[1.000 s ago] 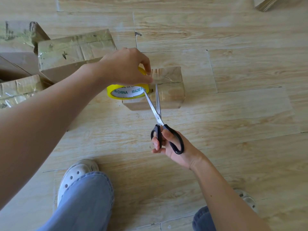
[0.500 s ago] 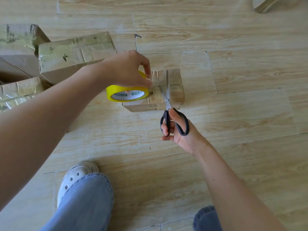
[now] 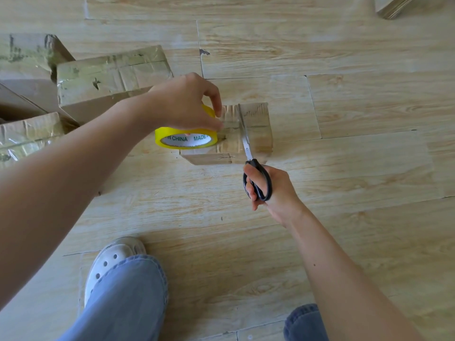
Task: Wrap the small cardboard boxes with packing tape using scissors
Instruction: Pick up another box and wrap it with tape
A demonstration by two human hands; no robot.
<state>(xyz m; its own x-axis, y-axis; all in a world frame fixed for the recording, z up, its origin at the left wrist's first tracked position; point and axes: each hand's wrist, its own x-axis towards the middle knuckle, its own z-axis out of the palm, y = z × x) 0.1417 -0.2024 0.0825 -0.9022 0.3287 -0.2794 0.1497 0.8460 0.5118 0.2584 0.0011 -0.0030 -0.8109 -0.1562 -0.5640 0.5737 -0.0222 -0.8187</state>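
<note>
Advanced since the earlier frame, black-handled steel scissors (image 3: 248,153), gripped by the right hand (image 3: 273,190), lie across the small taped cardboard box (image 3: 258,129); left hand (image 3: 182,102) clamps the yellow tape roll (image 3: 186,139).

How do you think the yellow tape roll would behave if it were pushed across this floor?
The tape roll is a rigid ring, so it should hold its shape in the left hand. On edge it would probably roll on the smooth floor; laid flat, likely slide. Its hollow core suggests low weight.
</note>
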